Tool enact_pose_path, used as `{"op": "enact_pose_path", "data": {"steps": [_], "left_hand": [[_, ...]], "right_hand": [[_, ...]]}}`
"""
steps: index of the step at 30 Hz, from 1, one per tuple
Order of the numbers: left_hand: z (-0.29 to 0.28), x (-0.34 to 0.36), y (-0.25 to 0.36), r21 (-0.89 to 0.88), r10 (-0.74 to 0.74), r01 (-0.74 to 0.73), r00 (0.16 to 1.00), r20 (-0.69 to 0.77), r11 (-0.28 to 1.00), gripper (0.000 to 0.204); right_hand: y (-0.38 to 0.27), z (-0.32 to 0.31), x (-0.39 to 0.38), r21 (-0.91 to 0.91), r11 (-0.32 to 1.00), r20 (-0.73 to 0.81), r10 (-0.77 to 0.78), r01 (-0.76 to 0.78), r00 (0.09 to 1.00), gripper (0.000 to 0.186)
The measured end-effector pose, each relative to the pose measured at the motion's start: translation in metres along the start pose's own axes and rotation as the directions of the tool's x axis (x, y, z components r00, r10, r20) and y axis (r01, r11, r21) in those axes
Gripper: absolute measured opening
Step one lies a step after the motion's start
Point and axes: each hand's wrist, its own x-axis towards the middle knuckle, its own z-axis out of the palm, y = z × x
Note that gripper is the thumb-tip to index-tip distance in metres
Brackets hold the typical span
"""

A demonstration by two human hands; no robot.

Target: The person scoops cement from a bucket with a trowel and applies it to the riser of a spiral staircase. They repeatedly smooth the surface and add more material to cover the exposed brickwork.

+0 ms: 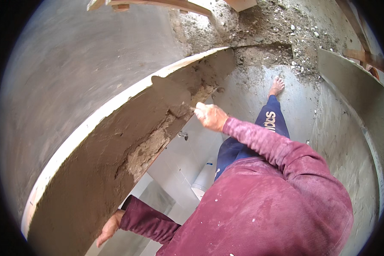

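My right hand (210, 116) is closed around the handle of a trowel (181, 110). The mortar-smeared blade lies against the brown wet plaster (102, 158) of a long curved wall face. Rough, crumbly mortar (149, 147) shows below the blade, along the face's lower edge. At the lower left, my left hand (111, 228) is by that same edge with its fingers stretched out and nothing seen in them. Whether its fingertips touch the edge I cannot tell.
A pale rim (94, 121) tops the plastered face, with a smooth grey surface (89, 55) beyond. Sandy rubble (260, 30) lies ahead, past my bare foot (277, 85). Another curved wall (358, 89) rises at the right, near wooden beams (367, 59). A white cylindrical container (204, 181) stands below.
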Motion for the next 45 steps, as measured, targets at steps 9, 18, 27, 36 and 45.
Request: {"op": "enact_pose_path", "data": {"steps": [9,18,27,36,45], "left_hand": [[0.009,-0.007,0.016,-0.037,0.031,-0.025,0.986,0.163,0.999,0.080],[0.022,-0.028,0.025,0.219,0.086,-0.062,0.991,-0.101,0.974,0.075],[0.010,-0.014,0.009,0.229,0.184,-0.160,0.979,-0.085,0.960,0.074],[0.009,-0.021,0.000,-0.001,-0.093,0.094,0.983,-0.158,0.996,0.069],[0.005,-0.012,-0.001,0.097,0.127,-0.120,0.989,-0.069,0.988,0.059]], "right_hand": [[0.068,-0.022,-0.008,0.731,0.337,0.358,0.551,-0.594,0.754,0.025],[-0.139,0.028,-0.036,0.355,0.826,0.083,-0.494,0.437,0.866,0.015],[-0.158,-0.130,-0.022,-0.358,0.910,0.024,-0.217,0.211,0.976,0.025],[-0.110,-0.152,0.014,-0.820,0.490,0.304,-0.067,0.296,0.950,0.040],[-0.260,-0.138,-0.028,-0.661,0.556,0.383,-0.326,0.503,0.864,0.033]]}}
